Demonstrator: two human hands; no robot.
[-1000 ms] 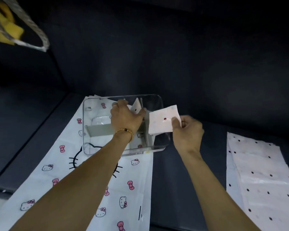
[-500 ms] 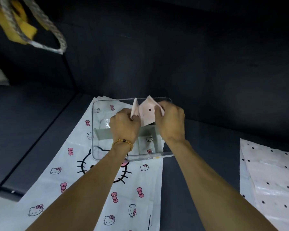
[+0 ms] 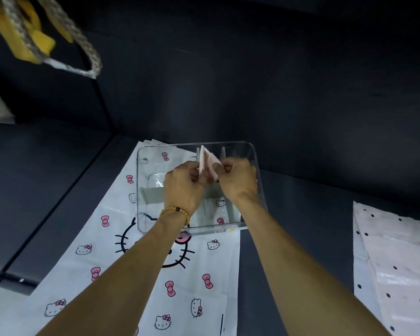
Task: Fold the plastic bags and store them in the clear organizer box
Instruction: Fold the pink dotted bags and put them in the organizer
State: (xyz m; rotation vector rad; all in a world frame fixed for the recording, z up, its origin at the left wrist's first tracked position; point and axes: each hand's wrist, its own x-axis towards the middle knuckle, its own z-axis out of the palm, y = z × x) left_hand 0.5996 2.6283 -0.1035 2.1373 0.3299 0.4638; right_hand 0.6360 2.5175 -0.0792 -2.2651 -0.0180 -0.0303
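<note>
A clear organizer box (image 3: pixel 255 166) with grey dividers stands on a flat white cat-print plastic bag (image 3: pixel 141 275). Over the box, both hands meet at two small folded pale bags (image 3: pixel 207 160) that stand on edge in a middle compartment. My left hand (image 3: pixel 183 187), with a bead bracelet on its wrist, pinches the left folded piece. My right hand (image 3: pixel 238 178) pinches the right folded piece beside it. How deep the folded bags sit in the compartment is hidden by my fingers.
A white plastic bag with black dots (image 3: pixel 395 267) lies flat at the right on the dark surface. A yellow item with a woven strap (image 3: pixel 34 42) hangs at the top left. A dark wall rises just behind the box.
My right hand brought its folded bag leftward from beside the box to over the middle compartment and lowered it next to the piece in my left hand. The view shifted slightly.
</note>
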